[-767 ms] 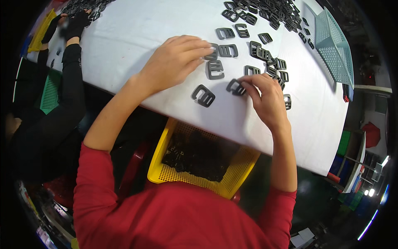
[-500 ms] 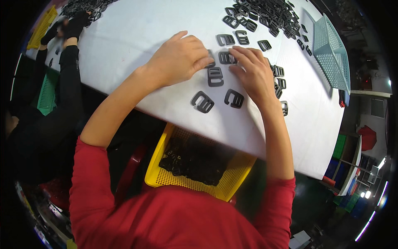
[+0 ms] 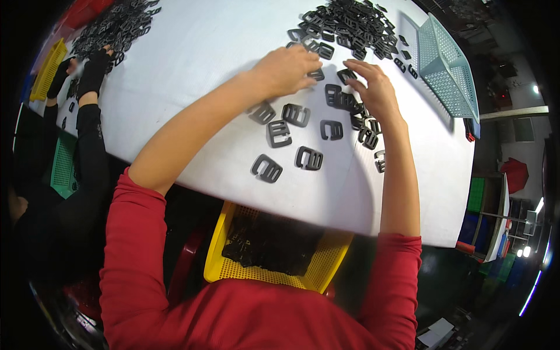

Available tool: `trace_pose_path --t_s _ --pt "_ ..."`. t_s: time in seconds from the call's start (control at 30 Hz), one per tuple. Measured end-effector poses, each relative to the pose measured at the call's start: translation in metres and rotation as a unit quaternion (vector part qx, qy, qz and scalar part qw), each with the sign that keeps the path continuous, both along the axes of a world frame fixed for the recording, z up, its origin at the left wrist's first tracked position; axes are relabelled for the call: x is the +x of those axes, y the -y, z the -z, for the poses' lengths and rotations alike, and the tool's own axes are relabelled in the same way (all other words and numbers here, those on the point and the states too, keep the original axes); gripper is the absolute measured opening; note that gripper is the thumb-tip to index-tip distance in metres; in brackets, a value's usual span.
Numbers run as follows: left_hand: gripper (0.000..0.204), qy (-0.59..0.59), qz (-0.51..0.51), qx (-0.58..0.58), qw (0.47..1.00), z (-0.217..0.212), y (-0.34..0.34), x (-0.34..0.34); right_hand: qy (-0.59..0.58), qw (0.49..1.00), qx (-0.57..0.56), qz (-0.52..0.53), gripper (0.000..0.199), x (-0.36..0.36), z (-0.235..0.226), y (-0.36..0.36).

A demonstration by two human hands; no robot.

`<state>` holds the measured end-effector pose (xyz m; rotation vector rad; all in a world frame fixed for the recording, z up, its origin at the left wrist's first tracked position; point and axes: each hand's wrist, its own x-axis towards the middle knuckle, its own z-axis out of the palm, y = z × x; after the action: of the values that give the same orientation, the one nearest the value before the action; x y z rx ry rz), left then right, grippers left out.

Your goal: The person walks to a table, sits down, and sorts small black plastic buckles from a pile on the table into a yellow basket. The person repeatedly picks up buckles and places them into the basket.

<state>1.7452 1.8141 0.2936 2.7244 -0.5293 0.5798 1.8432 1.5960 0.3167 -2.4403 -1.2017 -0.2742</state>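
Note:
Black plastic strap buckles lie loose on a white-covered table. My left hand is low over the table just short of a heap of buckles, its fingers bent and apart, with one buckle partly showing by the thumb. To its right, my right hand has thumb and forefinger around a small tilted buckle. Single buckles, such as one nearer buckle, are spread below my hands. A cluster of overlapping buckles sits beside my right wrist.
A light-blue perforated basket stands at the table's right edge. Below the near edge, a yellow basket holds dark pieces. At left, another person's gloved hands work by a second heap and a yellow basket.
Both hands have moved farther out toward the heap. A buckle near my left hand has shifted left, and another now lies apart in the middle. The view has shifted slightly.

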Motion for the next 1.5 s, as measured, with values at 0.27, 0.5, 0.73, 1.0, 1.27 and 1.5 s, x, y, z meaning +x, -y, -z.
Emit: trace_pose_path --t_s 0.27,0.5,0.73,1.0,1.27,1.5 --pt "0.024 -0.124 -0.127 -0.128 0.976 -0.013 0.018 0.013 -0.01 0.999 -0.016 0.028 0.027 0.011 0.004 0.013" --pt "0.028 -0.016 -0.015 -0.078 0.997 -0.014 0.032 -0.006 0.068 0.995 -0.04 -0.064 0.023 -0.039 0.01 0.021" --pt "0.028 -0.002 0.005 0.0 1.0 -0.002 0.045 -0.018 -0.12 0.985 0.111 0.059 0.019 -0.008 0.001 0.049" --pt "0.023 -0.147 -0.106 -0.197 0.963 -0.021 0.049 -0.006 -0.044 0.967 -0.038 0.247 0.034 -0.003 -0.005 0.09" --pt "0.026 -0.026 0.031 -0.046 0.998 -0.011 0.083 -0.004 0.015 1.0 0.01 0.005 0.024 -0.02 0.019 0.077" --pt "0.021 -0.092 -0.054 -0.081 0.991 -0.008 0.092 0.016 -0.007 0.982 0.034 0.186 0.015 -0.009 0.012 0.095"
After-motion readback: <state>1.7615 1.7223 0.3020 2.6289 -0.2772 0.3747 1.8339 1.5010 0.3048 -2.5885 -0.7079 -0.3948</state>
